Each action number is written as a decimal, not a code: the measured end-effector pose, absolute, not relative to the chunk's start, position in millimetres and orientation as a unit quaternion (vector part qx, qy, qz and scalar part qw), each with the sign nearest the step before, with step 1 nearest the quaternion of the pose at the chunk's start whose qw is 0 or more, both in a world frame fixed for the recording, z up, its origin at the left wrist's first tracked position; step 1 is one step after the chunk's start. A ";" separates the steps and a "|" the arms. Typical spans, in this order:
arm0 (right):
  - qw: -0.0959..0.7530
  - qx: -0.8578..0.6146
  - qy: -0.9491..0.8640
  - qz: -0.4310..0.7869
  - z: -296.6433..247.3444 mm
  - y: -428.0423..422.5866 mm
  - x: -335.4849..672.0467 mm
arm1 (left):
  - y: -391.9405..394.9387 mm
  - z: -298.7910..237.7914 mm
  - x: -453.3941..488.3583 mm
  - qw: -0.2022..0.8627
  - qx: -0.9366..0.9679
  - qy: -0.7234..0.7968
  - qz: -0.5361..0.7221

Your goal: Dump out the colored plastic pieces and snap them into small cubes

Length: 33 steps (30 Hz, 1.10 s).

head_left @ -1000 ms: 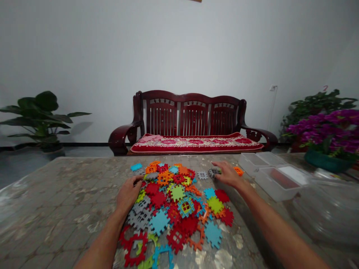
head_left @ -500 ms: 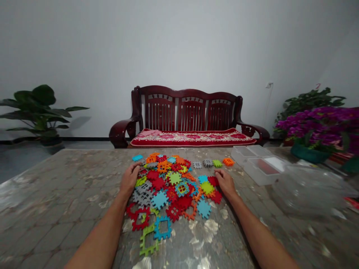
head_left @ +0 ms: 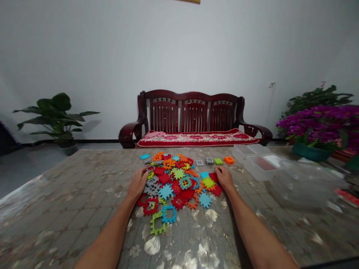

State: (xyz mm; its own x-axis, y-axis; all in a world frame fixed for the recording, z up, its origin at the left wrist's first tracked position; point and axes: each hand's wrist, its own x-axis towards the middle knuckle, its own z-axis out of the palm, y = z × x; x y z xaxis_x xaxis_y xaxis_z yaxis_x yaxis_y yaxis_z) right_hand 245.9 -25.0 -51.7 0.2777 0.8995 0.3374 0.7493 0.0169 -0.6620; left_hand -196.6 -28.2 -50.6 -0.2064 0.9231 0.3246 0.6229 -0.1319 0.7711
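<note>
A loose pile of interlocking plastic building tiles with toothed edges (head_left: 166,191) lies on the table, in red, orange, green, blue and grey. Some are solid squares; others are open frames or window shapes. My left hand (head_left: 138,182) rests along the pile's left side, its fingers loosely bent beside the grey tiles (head_left: 152,189). On the other side, my right hand (head_left: 224,179) lies with its fingertips by a red tile (head_left: 213,176). Both hands look relaxed and open, with no tile seen lifted in either. The undersides of the fingers are hidden.
Behind my right hand stand small assembled pieces, among them an orange one (head_left: 229,160). Clear plastic boxes (head_left: 259,169) and a transparent cover (head_left: 304,183) sit to the right, near purple flowers (head_left: 316,123). A wooden bench (head_left: 193,112) stands beyond the table (head_left: 70,201).
The view has shifted slightly, so the pile and bench appear a little further right. Both hands stay beside the pile, and the tiles look unmoved.
</note>
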 end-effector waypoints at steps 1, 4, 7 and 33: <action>0.397 -0.694 -0.593 0.095 -51.9 -24.8 245.7 | -29.3 -50.5 -196.3 0.167 0.608 0.637 0.442; 0.401 -0.692 -0.592 0.095 -52.0 -24.5 244.8 | -31.1 -49.8 -195.9 0.166 0.609 0.642 0.436; 0.402 -0.693 -0.591 0.098 -50.9 -24.3 244.0 | -31.4 -49.3 -196.1 0.164 0.604 0.649 0.432; 0.267 -0.619 -0.735 0.068 -67.7 -85.8 196.9 | -170.4 -50.3 -123.8 -0.031 0.888 0.432 0.151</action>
State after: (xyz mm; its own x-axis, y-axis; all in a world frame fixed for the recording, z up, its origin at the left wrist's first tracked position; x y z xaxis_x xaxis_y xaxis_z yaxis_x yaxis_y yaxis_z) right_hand 196.9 -85.8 -67.7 -0.0910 0.9470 0.3080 0.8738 0.2243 -0.4314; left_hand -123.8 -170.4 -50.3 0.5806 0.7589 0.2948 0.7774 -0.6244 0.0764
